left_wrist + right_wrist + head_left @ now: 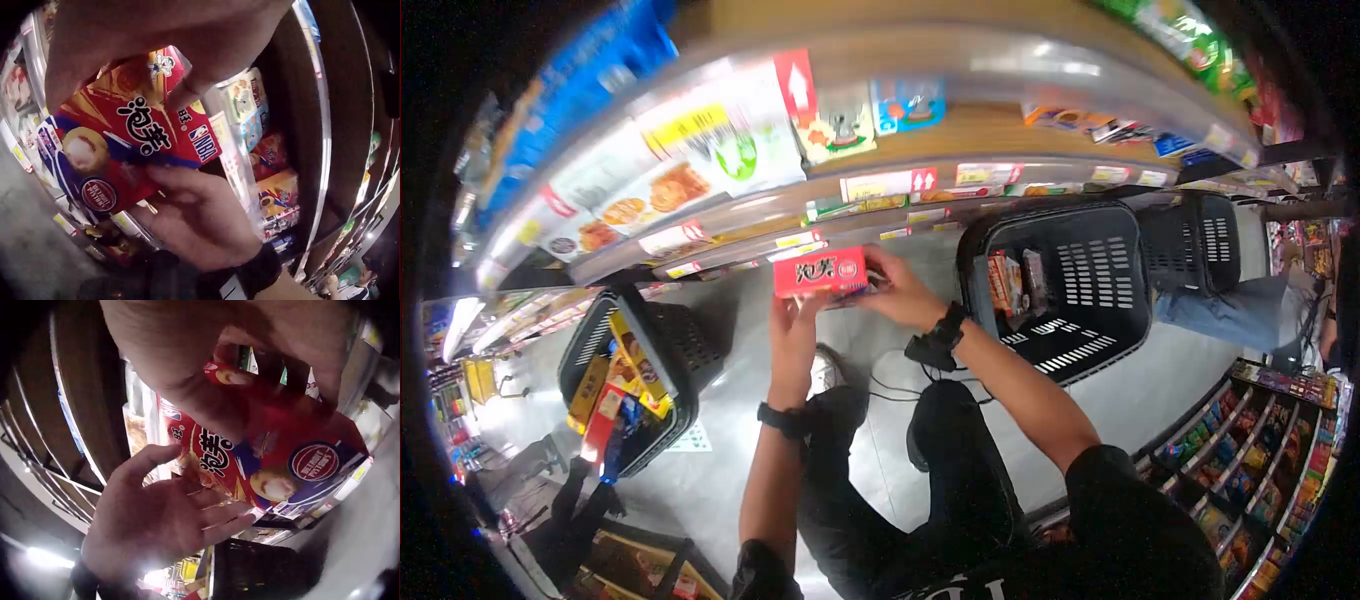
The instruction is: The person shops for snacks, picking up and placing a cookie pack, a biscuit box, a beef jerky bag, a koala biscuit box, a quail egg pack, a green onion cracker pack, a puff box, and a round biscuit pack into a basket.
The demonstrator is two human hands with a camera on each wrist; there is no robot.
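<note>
Both hands hold a red cardboard box of cream puffs (820, 272) in front of the lower shelves. Its broad face, with a puff picture, a blue stripe and an NBA logo, shows in both wrist views. The left hand (795, 325) grips the box at its left end, thumb over the printed face in the left wrist view. At the other end the right hand (905, 295) has its thumb on the face, while its fingers are partly hidden by the box. Each wrist wears a black band (940, 338).
A black shopping basket (1095, 235) with a few snack packs (1005, 285) stands on the right, another basket (1200, 235) behind it. On the left, a basket (685, 345) holds yellow and red packages. Shelves with price tags (890, 185) curve ahead. People's legs (1225, 315) show at the right.
</note>
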